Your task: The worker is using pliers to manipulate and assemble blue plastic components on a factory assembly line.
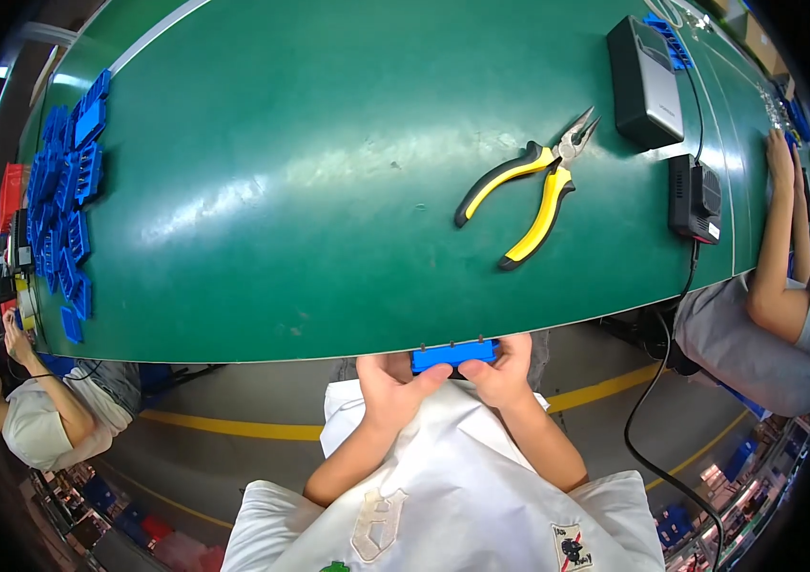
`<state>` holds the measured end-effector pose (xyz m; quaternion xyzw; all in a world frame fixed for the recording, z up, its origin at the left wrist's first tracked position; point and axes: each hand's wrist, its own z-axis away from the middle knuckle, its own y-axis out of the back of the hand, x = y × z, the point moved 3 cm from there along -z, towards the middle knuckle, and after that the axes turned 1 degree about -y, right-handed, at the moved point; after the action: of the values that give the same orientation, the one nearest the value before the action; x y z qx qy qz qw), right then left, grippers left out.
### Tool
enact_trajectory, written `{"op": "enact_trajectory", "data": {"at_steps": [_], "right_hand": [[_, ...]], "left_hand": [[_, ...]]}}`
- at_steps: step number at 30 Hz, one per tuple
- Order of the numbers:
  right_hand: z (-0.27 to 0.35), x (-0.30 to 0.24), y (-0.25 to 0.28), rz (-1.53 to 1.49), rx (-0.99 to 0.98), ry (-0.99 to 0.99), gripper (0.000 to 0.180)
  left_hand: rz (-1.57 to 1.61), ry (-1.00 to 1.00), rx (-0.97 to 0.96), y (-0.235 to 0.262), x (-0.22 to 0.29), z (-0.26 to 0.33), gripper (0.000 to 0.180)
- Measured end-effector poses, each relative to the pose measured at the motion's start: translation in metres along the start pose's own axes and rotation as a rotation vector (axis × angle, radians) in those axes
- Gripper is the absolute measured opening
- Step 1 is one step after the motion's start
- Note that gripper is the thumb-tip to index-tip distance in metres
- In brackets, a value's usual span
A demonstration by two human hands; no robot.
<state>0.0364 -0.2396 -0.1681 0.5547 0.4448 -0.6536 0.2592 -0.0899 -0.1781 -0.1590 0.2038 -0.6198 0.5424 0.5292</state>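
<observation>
The person holds a blue plastic piece (454,357) just beside the near edge of the counter (309,238), a little right of that edge's middle. Both hands pinch it: the left hand (388,389) grips its left end and the right hand (502,376) its right end, thumbs on the side facing the person. The other fingers are mostly hidden behind the piece, so how far they wrap around it cannot be told. Small dark points stick up along its top; at this size their kind is unclear. Toward the counter's right part lie pliers (552,202) with yellow and black handles, spread apart, their nose slightly parted and aimed at the far right corner. Beyond them, near the right edge, are a grey and black box (648,86) and a black device (696,198), from which a black cable (635,448) drops past the near edge. Along the left edge sits a heap of blue parts (66,181), overlapping too much to count. The counter's far edge is partly cut off. Co-workers at both sides are bent by the lens and partly cropped.
</observation>
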Motion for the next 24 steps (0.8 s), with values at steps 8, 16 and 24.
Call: {"op": "enact_trajectory", "data": {"at_steps": [8,16,24], "right_hand": [[0.000,0.010,0.001,0.037,-0.119,0.068,0.057],[-0.002,0.008,-0.006,0.216,0.021,0.138,0.069],[0.000,0.007,-0.007,0.127,-0.006,0.105,0.060]], "left_hand": [[-0.037,-0.033,-0.071,0.004,-0.010,-0.005,0.056],[-0.166,-0.121,-0.008,-0.005,-0.009,-0.007,0.050],[-0.102,-0.056,0.056,-0.006,-0.011,-0.003,0.045]]}}
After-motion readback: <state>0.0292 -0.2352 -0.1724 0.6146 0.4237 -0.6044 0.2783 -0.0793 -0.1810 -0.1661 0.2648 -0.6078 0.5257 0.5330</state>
